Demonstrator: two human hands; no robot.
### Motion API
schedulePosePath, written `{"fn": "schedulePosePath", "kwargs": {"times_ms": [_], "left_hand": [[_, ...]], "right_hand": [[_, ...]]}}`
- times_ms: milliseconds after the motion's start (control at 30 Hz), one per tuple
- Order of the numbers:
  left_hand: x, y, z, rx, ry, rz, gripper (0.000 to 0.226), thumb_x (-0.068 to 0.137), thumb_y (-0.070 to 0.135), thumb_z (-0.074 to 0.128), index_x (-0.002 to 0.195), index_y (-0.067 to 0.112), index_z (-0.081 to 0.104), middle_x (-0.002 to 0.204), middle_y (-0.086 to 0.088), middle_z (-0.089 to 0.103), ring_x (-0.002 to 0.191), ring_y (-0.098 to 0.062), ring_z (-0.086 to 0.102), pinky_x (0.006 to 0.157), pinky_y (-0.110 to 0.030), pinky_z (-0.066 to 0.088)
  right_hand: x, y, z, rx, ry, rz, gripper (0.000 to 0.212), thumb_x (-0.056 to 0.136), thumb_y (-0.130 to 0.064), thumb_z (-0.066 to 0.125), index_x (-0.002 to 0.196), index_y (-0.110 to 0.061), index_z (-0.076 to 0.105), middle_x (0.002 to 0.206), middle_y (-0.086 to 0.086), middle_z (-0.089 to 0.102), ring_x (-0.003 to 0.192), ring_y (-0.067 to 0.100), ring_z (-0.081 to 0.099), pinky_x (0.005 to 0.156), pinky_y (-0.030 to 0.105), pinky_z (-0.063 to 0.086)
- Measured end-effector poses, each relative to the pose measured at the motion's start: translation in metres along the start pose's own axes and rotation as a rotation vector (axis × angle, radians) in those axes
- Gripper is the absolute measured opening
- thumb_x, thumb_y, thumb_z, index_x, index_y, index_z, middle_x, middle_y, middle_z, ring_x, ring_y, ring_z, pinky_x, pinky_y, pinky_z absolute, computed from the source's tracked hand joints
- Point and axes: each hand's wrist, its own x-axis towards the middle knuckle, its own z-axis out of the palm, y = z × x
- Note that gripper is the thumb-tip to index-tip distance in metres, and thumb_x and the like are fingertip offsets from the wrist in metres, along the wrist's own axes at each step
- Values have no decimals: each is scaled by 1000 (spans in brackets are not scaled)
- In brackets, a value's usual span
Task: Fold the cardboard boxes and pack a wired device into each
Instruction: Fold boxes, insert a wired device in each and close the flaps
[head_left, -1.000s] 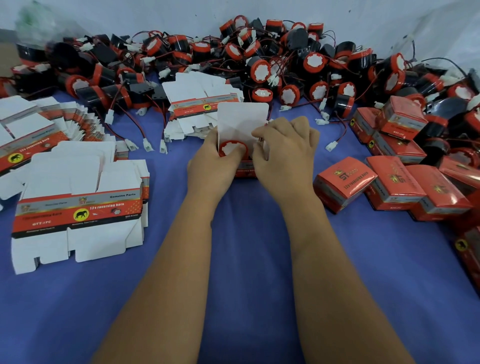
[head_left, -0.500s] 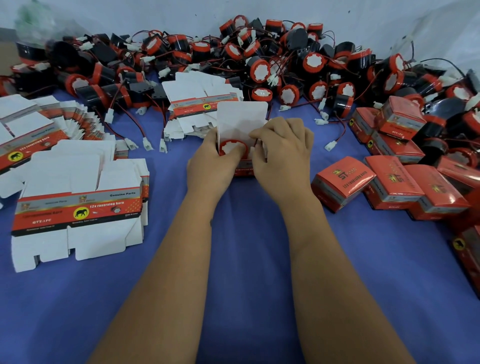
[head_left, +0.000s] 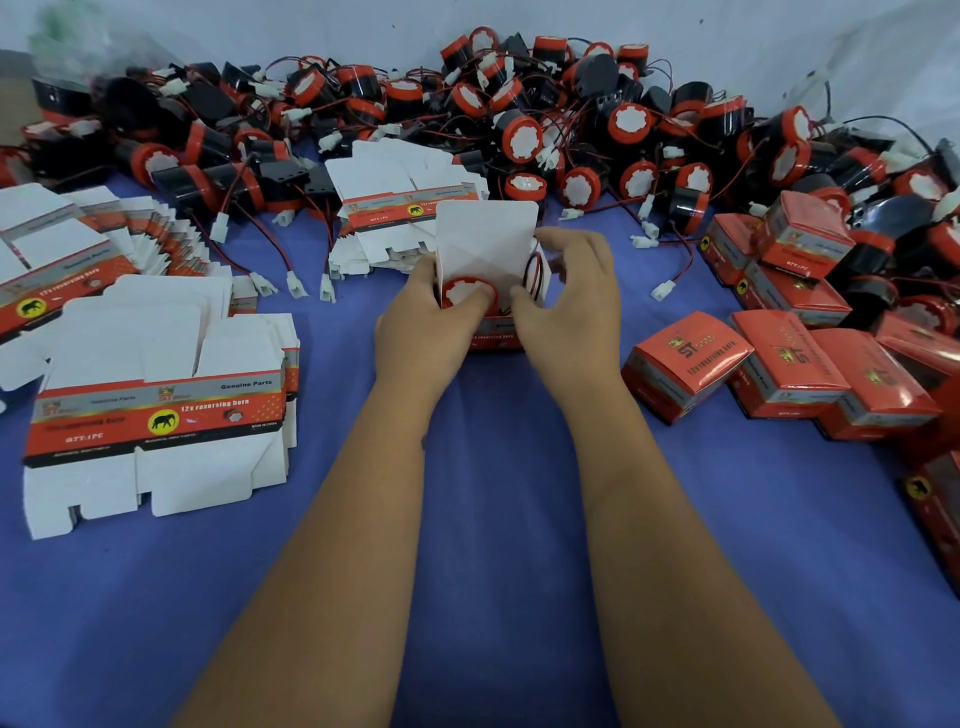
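- Flat box blanks (head_left: 156, 415) are lying stacked at about 9 o'clock on the blue table (head_left: 493, 519), more fanned out behind them, so plenty of folding is left by my judgement.
- The left hand (head_left: 421, 322) is gripping the open box (head_left: 488, 312) at its left side, thumb pressing on the red-capped device (head_left: 467, 293) sitting inside.
- That box is standing at centre, its white lid flap (head_left: 485, 239) upright and not yet closed.
- The right hand (head_left: 566, 306) is curling at the box's right side, fingers appearing to tuck the device's wires (head_left: 535, 275) in.
- Loose devices (head_left: 571, 130) are piling from 10 to 2 o'clock, still unpacked.
- Closed boxes (head_left: 779, 364) are gathering at 3 o'clock, finished.
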Motion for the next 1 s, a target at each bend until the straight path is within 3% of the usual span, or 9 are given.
{"fn": "schedulePosePath", "kwargs": {"times_ms": [133, 300, 400, 467, 567, 633, 733, 933, 1000], "left_hand": [[-1, 0, 1, 5, -1, 5, 41, 75, 50, 57, 114, 41, 56, 104, 18, 67, 104, -11, 63, 95, -42, 53], [0, 0, 2, 46, -13, 10, 47, 78, 55, 53, 121, 37, 56, 110, 15, 68, 107, -15, 62, 97, -44, 51], [-1, 1, 2, 53, -9, -24, 35, 81, 52, 49, 114, 43, 56, 104, 17, 67, 106, -14, 61, 99, -46, 47], [-1, 2, 1, 9, -4, -72, 26, 83, 52, 45, 106, 49, 56, 97, 22, 66, 104, -11, 60, 100, -45, 47], [-3, 4, 2, 30, -4, -32, 35, 85, 50, 50, 119, 43, 56, 101, 22, 66, 106, -11, 61, 98, -43, 48], [-4, 5, 2, 44, 4, -8, 45, 82, 50, 54, 125, 37, 56, 106, 18, 67, 106, -12, 62, 98, -43, 49], [-5, 6, 1, 15, -8, 1, 50, 77, 49, 54, 125, 36, 57, 108, 16, 68, 106, -12, 62, 97, -44, 51], [-4, 6, -1, -32, -23, 5, 47, 74, 44, 54, 120, 37, 59, 105, 17, 68, 105, -11, 63, 95, -43, 53], [-4, 6, -1, -25, -33, 13, 48, 76, 44, 55, 124, 39, 58, 106, 19, 68, 106, -11, 62, 97, -43, 52]], "right_hand": [[-4, 0, 1, 45, -31, -7, 33, 87, -5, 65, 120, -5, 67, 118, 1, 62, 103, -8, 43, 91, -1, 32], [-7, -1, 4, 122, -124, 41, 21, 92, -14, 60, 105, -12, 76, 98, -13, 63, 105, 3, 49, 89, 4, 36], [-7, -1, 3, 263, -144, 150, 25, 95, -23, 54, 97, -15, 77, 95, -12, 67, 106, 5, 50, 88, 10, 39], [-7, 0, 3, 205, -158, 128, 23, 97, -17, 55, 99, -16, 77, 99, -6, 69, 101, 0, 49, 83, 6, 38], [-6, 0, 3, 168, -173, 132, 21, 95, -13, 60, 110, -16, 73, 105, -5, 71, 92, -17, 50, 79, -1, 37], [-4, 0, 1, 264, -165, 212, 27, 95, -12, 59, 121, -17, 64, 105, -5, 72, 96, -11, 58, 81, 3, 43], [-3, 0, -1, 362, -129, 284, 28, 98, -6, 53, 123, -18, 55, 100, -7, 72, 101, 5, 65, 89, 22, 51], [-2, 1, 8, 343, -28, 310, 38, 92, -4, 60, 127, -17, 51, 119, -3, 57, 98, 8, 57, 74, 11, 47], [1, 4, 8, 393, -87, 400, 44, 94, -10, 59, 135, -20, 47, 124, -4, 56, 101, 7, 57, 74, 11, 48]]}}
